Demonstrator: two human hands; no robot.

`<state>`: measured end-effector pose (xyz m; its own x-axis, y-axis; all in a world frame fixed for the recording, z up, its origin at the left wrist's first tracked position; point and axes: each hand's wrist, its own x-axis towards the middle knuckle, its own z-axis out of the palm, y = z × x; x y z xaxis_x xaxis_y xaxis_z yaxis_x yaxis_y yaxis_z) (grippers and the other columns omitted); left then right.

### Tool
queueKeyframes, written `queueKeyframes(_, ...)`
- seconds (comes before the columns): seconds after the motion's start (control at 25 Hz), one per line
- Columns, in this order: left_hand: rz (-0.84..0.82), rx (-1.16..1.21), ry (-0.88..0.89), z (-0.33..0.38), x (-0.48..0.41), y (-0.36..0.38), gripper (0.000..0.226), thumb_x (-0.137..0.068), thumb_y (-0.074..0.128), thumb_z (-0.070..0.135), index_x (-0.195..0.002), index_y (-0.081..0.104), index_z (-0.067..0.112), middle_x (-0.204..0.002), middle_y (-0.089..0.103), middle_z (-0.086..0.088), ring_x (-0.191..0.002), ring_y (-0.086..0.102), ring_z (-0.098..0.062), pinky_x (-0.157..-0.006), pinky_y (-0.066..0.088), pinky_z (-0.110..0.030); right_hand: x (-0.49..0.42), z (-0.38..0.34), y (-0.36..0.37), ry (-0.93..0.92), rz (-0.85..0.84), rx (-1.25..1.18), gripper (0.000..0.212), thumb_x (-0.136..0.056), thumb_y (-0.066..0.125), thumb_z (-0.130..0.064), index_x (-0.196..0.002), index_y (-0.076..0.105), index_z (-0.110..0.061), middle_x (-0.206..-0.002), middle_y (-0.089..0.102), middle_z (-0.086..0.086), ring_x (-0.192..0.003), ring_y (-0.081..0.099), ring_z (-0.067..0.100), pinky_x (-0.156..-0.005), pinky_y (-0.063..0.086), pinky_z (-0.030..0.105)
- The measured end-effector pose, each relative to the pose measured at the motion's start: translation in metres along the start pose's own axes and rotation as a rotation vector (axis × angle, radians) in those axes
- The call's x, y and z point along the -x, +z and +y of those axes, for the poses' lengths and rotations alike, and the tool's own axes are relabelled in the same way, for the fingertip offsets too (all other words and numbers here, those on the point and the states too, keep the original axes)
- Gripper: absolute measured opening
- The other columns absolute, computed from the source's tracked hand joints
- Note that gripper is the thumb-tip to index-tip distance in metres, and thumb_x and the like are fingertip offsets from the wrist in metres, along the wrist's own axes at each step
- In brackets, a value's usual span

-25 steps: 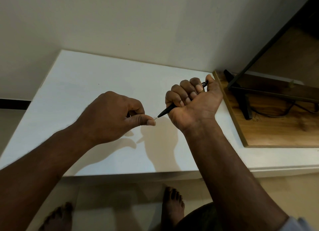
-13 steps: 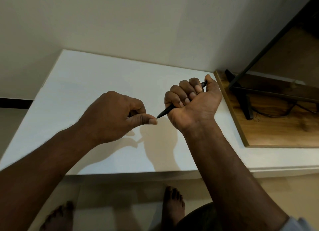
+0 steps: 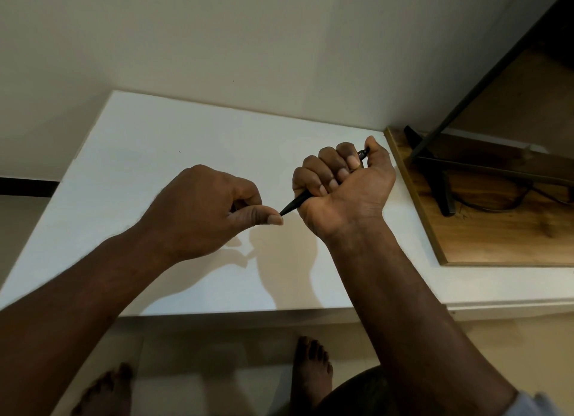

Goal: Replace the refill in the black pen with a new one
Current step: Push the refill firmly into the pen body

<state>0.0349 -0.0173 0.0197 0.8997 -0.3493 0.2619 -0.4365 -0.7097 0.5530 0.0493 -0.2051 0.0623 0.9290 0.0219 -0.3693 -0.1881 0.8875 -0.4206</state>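
Above the middle of the white table [image 3: 161,142], nearer its front edge than the wall, both hands work in the air with nothing resting on the surface under them. Right hand [image 3: 344,186] is closed in a full fist around the black pen [image 3: 295,202], fingers curled over the barrel and thumb up at the rear end, where a short bit of the pen shows past the knuckles; the tapered front end sticks out of the bottom of the fist, pointing toward the left hand [image 3: 202,210]. Left hand is pinched shut, thumb pressed against a bent forefinger, with the pinch meeting the pen's nose. Whatever sits between those fingertips is too thin or too hidden to make out, so I cannot tell whether they hold the refill tip, the nose itself, or nothing. Judged progress: the pen looks assembled apart from the nose end, and no loose refill, old or new, lies anywhere on the table. That reads as either the last push of a refill into the barrel or the first pull of one out; the view does not settle which. At the table's right end sits a wooden board [image 3: 484,245], well clear of the hands.
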Motion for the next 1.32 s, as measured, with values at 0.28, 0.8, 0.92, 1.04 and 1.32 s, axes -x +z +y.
queueKeyframes(0.28,0.129,-0.135,0.098,0.0,0.0021,0.0016,0.067,-0.084,0.042,0.081,-0.067,0.071,0.023,-0.051,0.058,0.008,-0.045,0.053,-0.015,-0.047,0.036,-0.026,0.0005,0.0006,-0.0005,0.033,-0.018,-0.03,0.059,-0.099,0.048,-0.057,-0.055,0.035,-0.019,-0.051,0.023,-0.006,-0.038,0.018,0.012,-0.04,0.017,0.021)
queueKeyframes(0.8,0.27,-0.198,0.212,0.0046,0.01,0.0079,0.063,-0.093,0.051,0.067,-0.063,0.068,0.015,-0.05,0.057,0.001,-0.042,0.048,-0.022,-0.044,0.038,-0.029,0.0007,-0.0001,0.0004,0.034,-0.007,-0.014,0.07,-0.093,0.054,-0.075,-0.055,0.036,-0.02,-0.049,0.023,-0.007,-0.036,0.018,0.01,-0.039,0.015,0.02)
queueKeyframes(0.92,0.245,-0.192,0.2,0.0044,0.0096,0.0076,0.067,-0.093,0.045,0.071,-0.063,0.068,0.015,-0.05,0.058,0.001,-0.042,0.049,-0.022,-0.044,0.038,-0.028,0.0008,-0.0002,-0.0004,0.032,0.006,-0.016,0.069,-0.093,0.054,-0.075,-0.055,0.036,-0.02,-0.05,0.023,-0.007,-0.037,0.018,0.011,-0.039,0.016,0.021)
queueKeyframes(1.04,0.183,-0.162,0.144,0.0057,0.0069,0.0056,0.067,-0.089,0.042,0.076,-0.065,0.069,0.019,-0.051,0.057,0.006,-0.043,0.05,-0.018,-0.046,0.036,-0.027,0.0004,-0.0017,-0.0011,0.029,0.018,-0.02,0.07,-0.093,0.053,-0.076,-0.056,0.035,-0.02,-0.051,0.023,-0.007,-0.038,0.018,0.011,-0.04,0.016,0.022)
queueKeyframes(1.32,0.024,-0.049,0.058,0.0036,0.003,0.0029,0.065,-0.076,0.039,0.089,-0.077,0.073,0.033,-0.06,0.058,0.02,-0.054,0.053,0.0,-0.055,0.034,-0.023,-0.0011,-0.0053,-0.0018,0.022,0.026,-0.027,0.07,-0.091,0.052,-0.079,-0.057,0.035,-0.02,-0.054,0.022,-0.007,-0.041,0.017,0.012,-0.043,0.015,0.022)
